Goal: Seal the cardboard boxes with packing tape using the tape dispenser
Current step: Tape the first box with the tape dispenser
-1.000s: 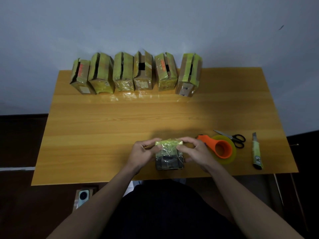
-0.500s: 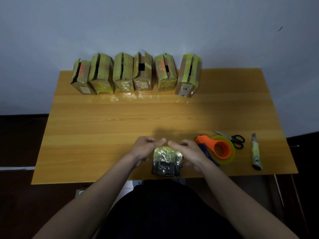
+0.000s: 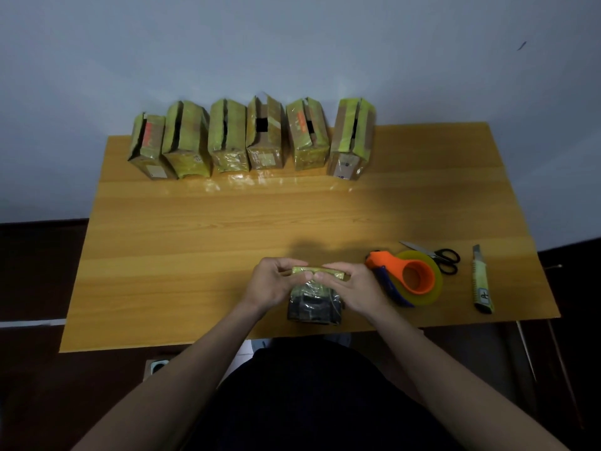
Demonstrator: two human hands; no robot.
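Head view: I am holding a small box [image 3: 314,302] at the near edge of the table [image 3: 195,255], right in front of me. It is standing on the wood, wrapped in shiny yellowish tape, its near face dark and crinkled under the film. My left hand [image 3: 271,283] and right hand [image 3: 353,288] are curling over its top edge from either side, thumbs and fingers pinching the taped rim, fingertips nearly meeting. The orange dispenser [image 3: 406,276] is lying just beside my right hand. Six taped boxes [image 3: 250,138] are standing in a row along the far edge.
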